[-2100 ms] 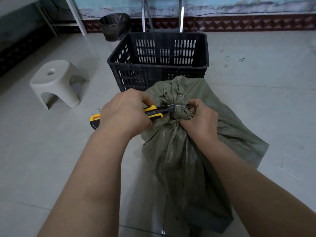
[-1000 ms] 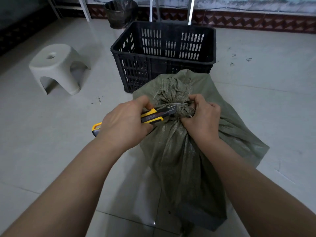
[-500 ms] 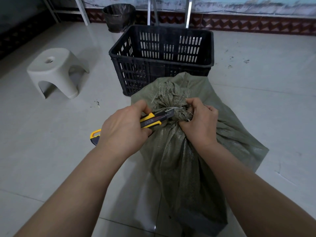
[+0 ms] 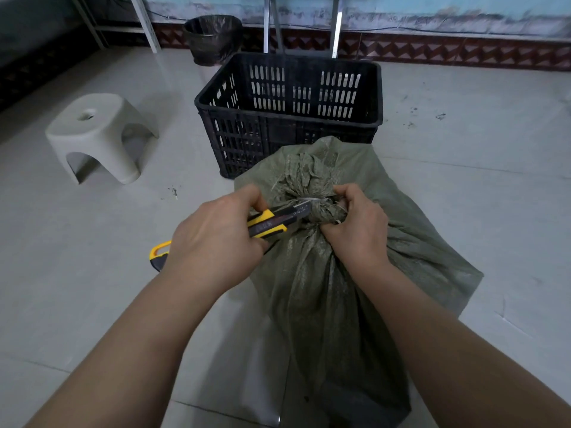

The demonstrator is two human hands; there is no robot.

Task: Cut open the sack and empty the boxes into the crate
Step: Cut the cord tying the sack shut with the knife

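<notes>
The fingers of the left hand (image 4: 216, 239) are curled tight round the handle of a yellow and black utility knife (image 4: 272, 222), thumb on top, with the butt end poking out at the near left of the fist. The knife's tip sits against the pale tie (image 4: 312, 199) that cinches the neck of the sack (image 4: 327, 288). The right hand (image 4: 358, 227) is clenched on the bunched neck just right of the tie, fingers wrapped round the gathered cloth. The sack is green woven stuff, full and lumpy, standing on the pale tiled floor (image 4: 92, 288) between the person's forearms; its top flares out above the tie. Just beyond it, touching or nearly so, stands the black slatted crate (image 4: 287, 118). Off to the left is a small white plastic stool (image 4: 99, 134), and farther back by the wall a dark lined bin (image 4: 213, 38).
</notes>
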